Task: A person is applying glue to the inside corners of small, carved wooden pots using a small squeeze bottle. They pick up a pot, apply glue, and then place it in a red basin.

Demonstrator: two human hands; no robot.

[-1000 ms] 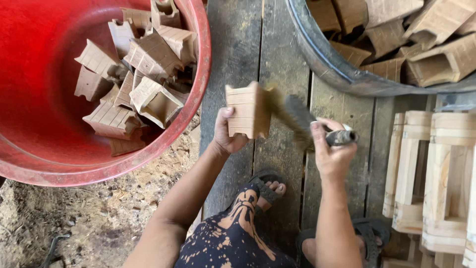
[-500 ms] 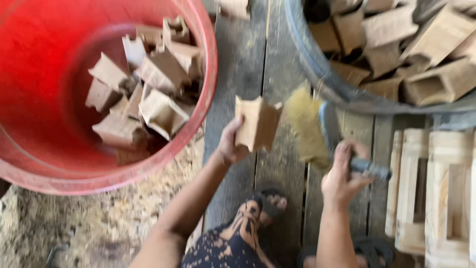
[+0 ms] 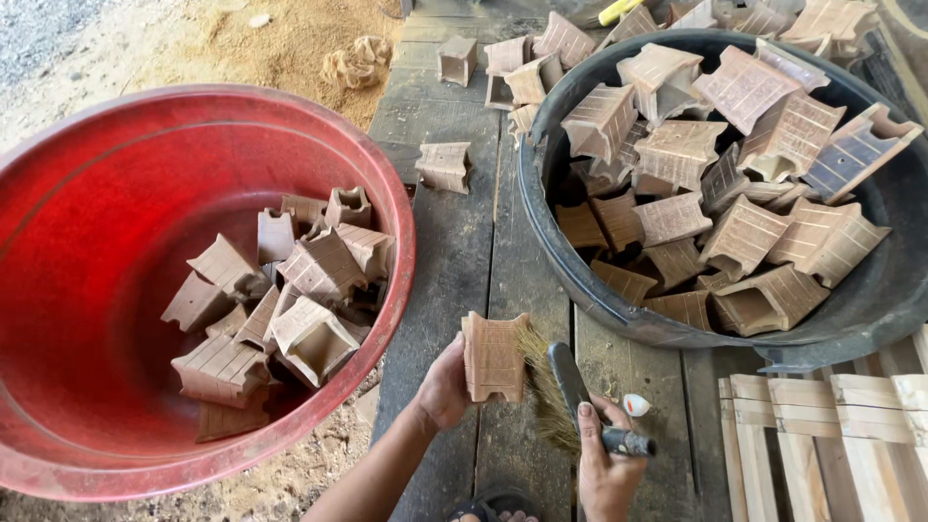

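Both forearms are bare, with no sleeves in view; the left hand and right hand wear no gloves; a dark sandal shows at the bottom edge.

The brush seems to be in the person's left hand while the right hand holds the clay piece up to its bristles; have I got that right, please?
Not quite: the hands are swapped. In the head view the right hand grips the brush, and the left hand holds the clay piece against its bristles.

Brown ridged clay pot, black-handled straw-bristled brush, glossy red basin, black tub, grey planks.
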